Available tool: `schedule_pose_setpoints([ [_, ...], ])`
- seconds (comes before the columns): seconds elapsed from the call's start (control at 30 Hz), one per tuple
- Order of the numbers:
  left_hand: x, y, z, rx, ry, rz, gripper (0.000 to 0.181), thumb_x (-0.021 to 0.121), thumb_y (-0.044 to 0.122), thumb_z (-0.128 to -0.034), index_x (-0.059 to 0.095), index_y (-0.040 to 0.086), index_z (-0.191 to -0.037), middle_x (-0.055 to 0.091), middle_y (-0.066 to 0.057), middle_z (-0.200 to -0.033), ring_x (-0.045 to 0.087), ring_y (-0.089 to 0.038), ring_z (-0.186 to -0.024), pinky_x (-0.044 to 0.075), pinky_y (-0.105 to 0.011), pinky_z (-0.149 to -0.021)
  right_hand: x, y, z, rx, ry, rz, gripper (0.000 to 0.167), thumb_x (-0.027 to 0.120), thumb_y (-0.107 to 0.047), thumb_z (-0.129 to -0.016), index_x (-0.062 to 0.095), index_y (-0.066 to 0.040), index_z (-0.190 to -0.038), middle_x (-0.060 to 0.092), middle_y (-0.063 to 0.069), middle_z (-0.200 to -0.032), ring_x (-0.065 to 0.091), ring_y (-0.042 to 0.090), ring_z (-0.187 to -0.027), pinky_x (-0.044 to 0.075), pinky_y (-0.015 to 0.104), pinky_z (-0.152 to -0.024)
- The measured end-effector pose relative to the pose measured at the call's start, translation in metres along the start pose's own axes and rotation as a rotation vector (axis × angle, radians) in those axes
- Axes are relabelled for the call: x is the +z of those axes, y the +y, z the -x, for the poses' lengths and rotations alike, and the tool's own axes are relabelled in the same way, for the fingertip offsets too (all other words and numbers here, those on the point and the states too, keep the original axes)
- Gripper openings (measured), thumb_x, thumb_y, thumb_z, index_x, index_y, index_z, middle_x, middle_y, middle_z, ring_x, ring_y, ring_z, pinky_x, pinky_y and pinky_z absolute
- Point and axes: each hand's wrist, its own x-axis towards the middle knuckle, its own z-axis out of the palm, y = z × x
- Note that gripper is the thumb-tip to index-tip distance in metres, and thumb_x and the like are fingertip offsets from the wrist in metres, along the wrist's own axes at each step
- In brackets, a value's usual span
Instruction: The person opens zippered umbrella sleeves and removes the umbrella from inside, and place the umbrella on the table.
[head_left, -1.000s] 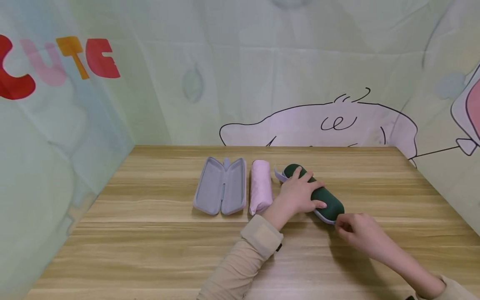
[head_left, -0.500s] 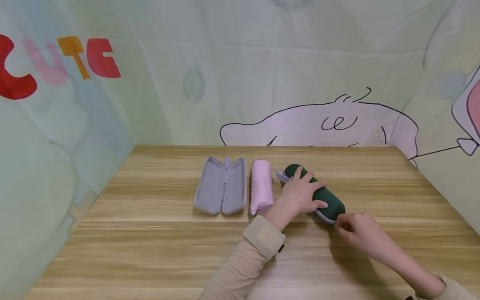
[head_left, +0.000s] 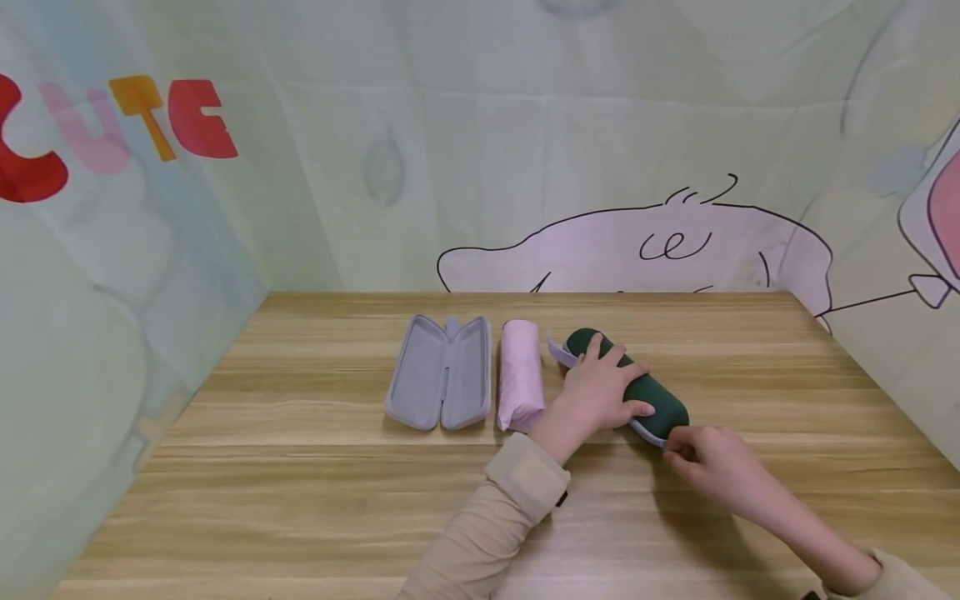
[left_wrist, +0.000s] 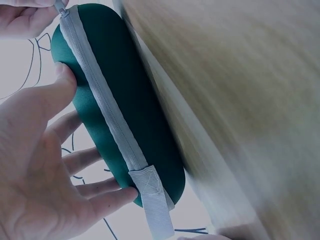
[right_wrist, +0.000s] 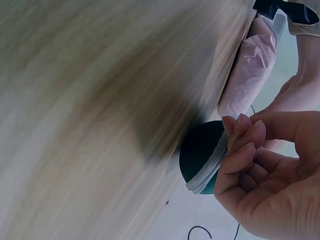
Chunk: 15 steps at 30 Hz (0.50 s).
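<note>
A dark green zippered glasses case (head_left: 660,404) lies slanted on the table. My left hand (head_left: 596,392) holds it from above, fingers spread along the far side and thumb on the near side. In the left wrist view a grey zipper (left_wrist: 102,92) runs closed along the case's side, with a grey strap (left_wrist: 156,202) at one end. At the other end my right hand (head_left: 720,467) pinches the small zipper pull (left_wrist: 60,7). The right wrist view shows thumb and fingers together at that end; they largely hide the pull.
Left of the case lies a pink wrapped roll (head_left: 520,371). Beyond it an unfolded grey case (head_left: 420,379) shows its two hollow halves. The wooden table (head_left: 300,500) ends at a printed cloth backdrop (head_left: 480,167) behind and at both sides.
Almost nothing differs. Both hands keep their places on the green glasses case, and the right hand has shifted very slightly left; the view has also moved a little.
</note>
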Motion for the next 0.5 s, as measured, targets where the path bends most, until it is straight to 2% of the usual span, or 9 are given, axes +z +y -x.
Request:
schedule_pose_setpoints([
  [0.27,0.003,-0.003,0.000,0.004,0.016,-0.027,0.059,0.048,0.065,-0.0885,0.040,0.043,-0.143,0.032,0.003,-0.156,0.018,-0.031,-0.149,0.035,-0.042,-0.114,0.002,-0.004,-0.002,0.000,0.012,0.007,0.006,0.065,-0.008,-0.084,0.068,-0.009,-0.079,0.053,-0.007,-0.062,0.040,0.003,-0.053,0.034,0.019,-0.049],
  [0.5,0.002,0.002,0.001,-0.001,0.024,-0.056,0.060,0.046,0.067,-0.0878,0.041,0.043,-0.142,0.033,0.003,-0.156,0.020,-0.032,-0.148,0.037,-0.043,-0.112,0.004,-0.012,-0.009,0.009,0.018,0.000,0.008,0.063,-0.008,-0.085,0.068,-0.007,-0.079,0.049,-0.007,-0.057,0.039,0.003,-0.049,0.032,0.019,-0.046],
])
